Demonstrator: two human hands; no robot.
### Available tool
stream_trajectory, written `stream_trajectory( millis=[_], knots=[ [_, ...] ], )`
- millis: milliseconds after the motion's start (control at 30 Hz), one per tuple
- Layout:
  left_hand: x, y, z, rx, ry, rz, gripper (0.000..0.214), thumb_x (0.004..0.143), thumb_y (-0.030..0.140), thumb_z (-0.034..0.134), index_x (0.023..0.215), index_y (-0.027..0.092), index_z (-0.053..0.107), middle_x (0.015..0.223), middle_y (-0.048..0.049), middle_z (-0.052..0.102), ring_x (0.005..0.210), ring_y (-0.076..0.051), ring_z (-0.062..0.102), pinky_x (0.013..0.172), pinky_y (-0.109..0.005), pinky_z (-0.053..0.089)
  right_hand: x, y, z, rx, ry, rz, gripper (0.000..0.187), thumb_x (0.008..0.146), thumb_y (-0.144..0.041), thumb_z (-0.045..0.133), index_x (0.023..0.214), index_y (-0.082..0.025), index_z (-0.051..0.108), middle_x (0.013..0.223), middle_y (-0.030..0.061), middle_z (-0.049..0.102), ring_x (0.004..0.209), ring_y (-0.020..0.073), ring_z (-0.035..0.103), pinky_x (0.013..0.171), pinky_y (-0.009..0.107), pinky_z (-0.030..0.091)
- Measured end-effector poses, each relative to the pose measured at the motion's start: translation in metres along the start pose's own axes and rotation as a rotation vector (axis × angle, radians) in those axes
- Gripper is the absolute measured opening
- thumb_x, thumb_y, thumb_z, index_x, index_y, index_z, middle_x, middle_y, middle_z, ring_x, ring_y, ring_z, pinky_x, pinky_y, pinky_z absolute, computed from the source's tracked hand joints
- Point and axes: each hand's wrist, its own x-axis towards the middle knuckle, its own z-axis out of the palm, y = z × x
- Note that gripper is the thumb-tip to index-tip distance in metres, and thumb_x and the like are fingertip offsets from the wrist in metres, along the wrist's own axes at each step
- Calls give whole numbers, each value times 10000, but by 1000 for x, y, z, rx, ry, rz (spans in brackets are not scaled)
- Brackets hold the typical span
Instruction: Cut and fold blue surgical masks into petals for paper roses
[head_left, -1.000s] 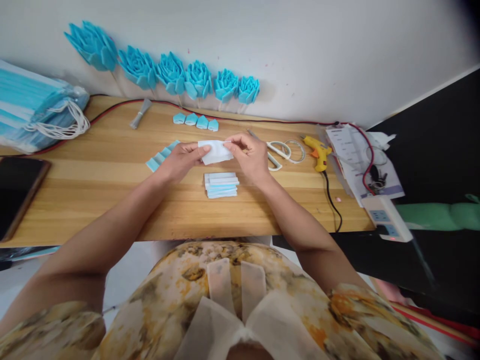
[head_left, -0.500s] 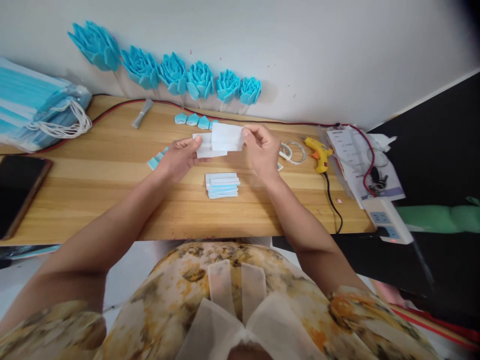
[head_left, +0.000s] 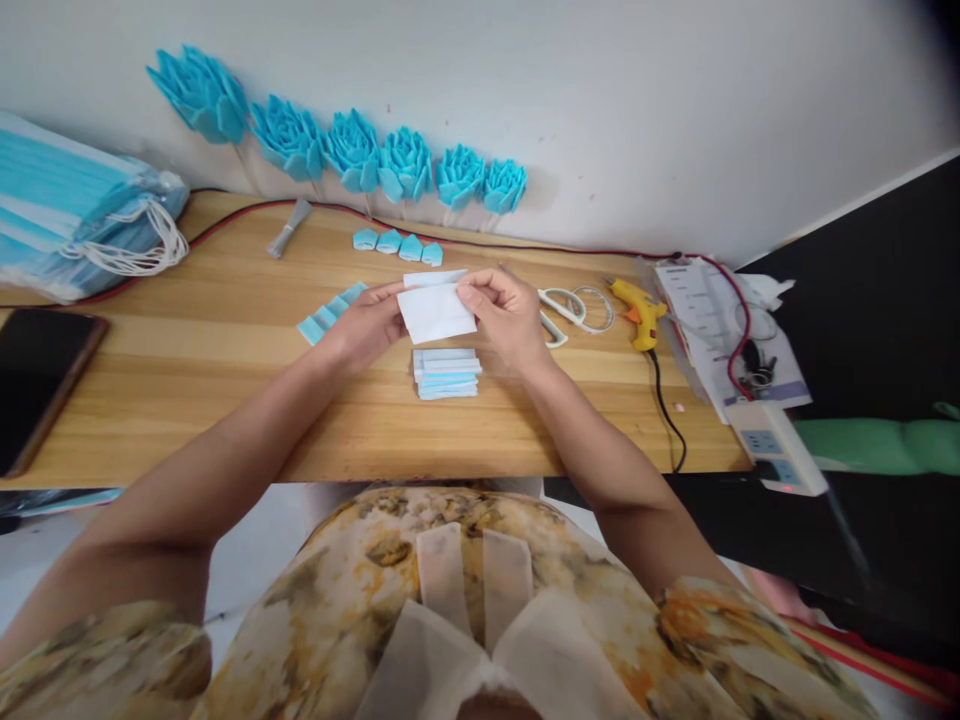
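Note:
Both my hands hold a small white fabric piece (head_left: 436, 309) above the wooden table (head_left: 225, 390). My left hand (head_left: 365, 326) pinches its left edge and my right hand (head_left: 504, 315) pinches its right edge. Just below it lies a small stack of white and blue cut pieces (head_left: 445, 372). A fan of blue strips (head_left: 328, 313) rests on the table by my left hand. Three or so folded blue petals (head_left: 397, 244) sit in a row behind the fabric piece.
Several blue fabric roses (head_left: 352, 152) lean on the wall. A pile of face masks (head_left: 71, 220) and a dark phone (head_left: 37, 380) lie at the left. Scissors (head_left: 561, 305), a yellow glue gun (head_left: 636, 306), papers with keys (head_left: 720, 320) and a power strip (head_left: 772, 445) lie at the right.
Half a second ago my hands had pulled two white layers apart, the right one raised. Now the hands are close together and lower, both on one white piece.

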Motion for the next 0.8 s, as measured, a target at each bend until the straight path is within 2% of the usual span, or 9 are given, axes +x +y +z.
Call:
stream_trajectory(
  millis=[167, 367, 500, 633, 700, 800],
  knots=[
    [-2, 2, 3, 13, -82, 6, 349, 787, 379, 761, 1066, 170, 749, 1011, -102, 776, 1091, -295, 705, 924, -426, 586, 3, 7, 0, -41, 68, 9, 282, 877, -496, 651, 888, -216, 688, 642, -39, 595, 520, 84, 481, 489, 221, 400],
    [0, 1, -1, 22, -91, 5, 297, 839, 310, 686, 1085, 154, 738, 1059, -117, 767, 1080, -282, 703, 877, -410, 610, 4, 10, 0, -48, 122, 10, 262, 876, -480, 654, 882, -220, 685, 664, -32, 622, 543, 96, 511, 516, 235, 432],
    [2, 0, -1, 1, -99, -7, 379, 897, 471, 636, 1107, 169, 730, 1112, -129, 761, 1132, -304, 685, 851, -394, 616, 4, 11, 0, -57, 116, 10, 262, 878, -479, 652, 884, -219, 688, 656, -33, 616, 547, 97, 512, 519, 237, 424],
    [1, -1, -1, -16, -111, -15, 510, 893, 616, 593, 1092, 167, 731, 1168, -140, 748, 1185, -327, 663, 859, -390, 616, 3, 11, -1, -46, 113, 10, 289, 874, -511, 657, 868, -224, 683, 629, -40, 588, 538, 94, 495, 516, 236, 401],
    [1, -2, -2, -23, -120, 1, 503, 877, 602, 630, 1090, 158, 733, 1168, -143, 747, 1180, -330, 667, 885, -409, 613, 3, 10, -1, -34, 108, 12, 299, 874, -524, 658, 866, -226, 680, 621, -43, 576, 535, 92, 489, 518, 238, 393],
    [1, -4, -5, -14, -123, 28, 427, 802, 486, 771, 1073, 158, 745, 1159, -131, 751, 1156, -321, 678, 923, -432, 605, 2, 8, 1, -2, 104, 19, 299, 871, -526, 664, 867, -228, 681, 621, -43, 572, 537, 93, 485, 519, 240, 389]
  ],
)
